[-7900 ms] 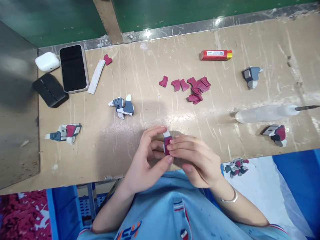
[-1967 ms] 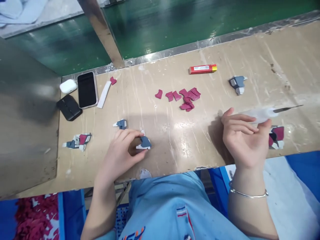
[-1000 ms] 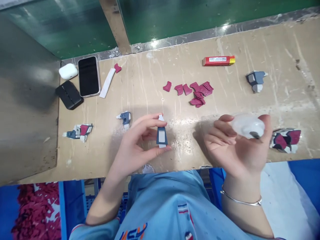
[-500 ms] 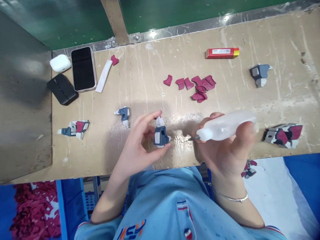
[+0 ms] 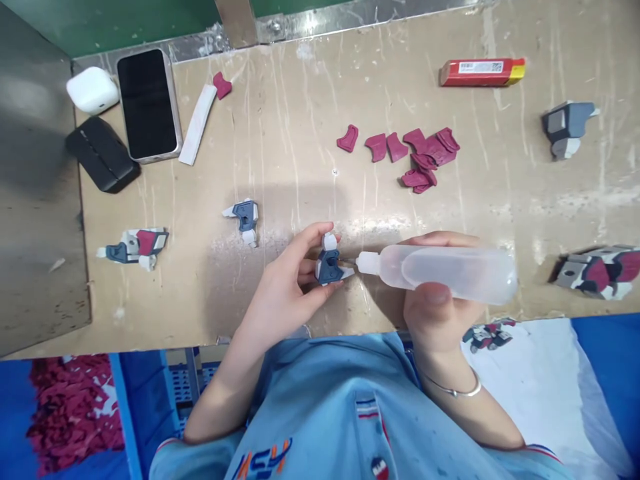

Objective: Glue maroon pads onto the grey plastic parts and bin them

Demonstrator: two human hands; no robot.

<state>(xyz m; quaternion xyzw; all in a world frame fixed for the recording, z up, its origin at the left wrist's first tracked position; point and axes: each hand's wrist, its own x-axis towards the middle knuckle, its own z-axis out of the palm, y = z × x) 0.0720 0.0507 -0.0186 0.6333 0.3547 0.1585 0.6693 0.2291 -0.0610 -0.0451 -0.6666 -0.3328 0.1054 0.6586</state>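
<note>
My left hand (image 5: 287, 287) is closed on a small dark blue and white plastic part (image 5: 329, 265), held upright just above the table between thumb and fingers. A translucent squeeze bottle (image 5: 460, 270) with a white cap and thin needle tip lies in my right hand (image 5: 440, 313), thumb across its near side. Its tip points left and reaches the right side of the blue part; whether it touches, I cannot tell. Left of my left hand lies a similar blue and white part (image 5: 245, 219). Beyond the bottle, several maroon pieces (image 5: 425, 150) are scattered.
On the left are a phone (image 5: 149, 107), a white case (image 5: 93, 90), a black box (image 5: 103, 155) and a white strip (image 5: 198, 125). A red lighter (image 5: 483, 73) lies at the back. Assembled parts (image 5: 597, 272) sit far right. A blue bin (image 5: 145, 400) stands below the edge.
My right hand has turned the bottle level and brought its tip left to the blue part. My left hand has tilted the part slightly. The camera view has shifted.
</note>
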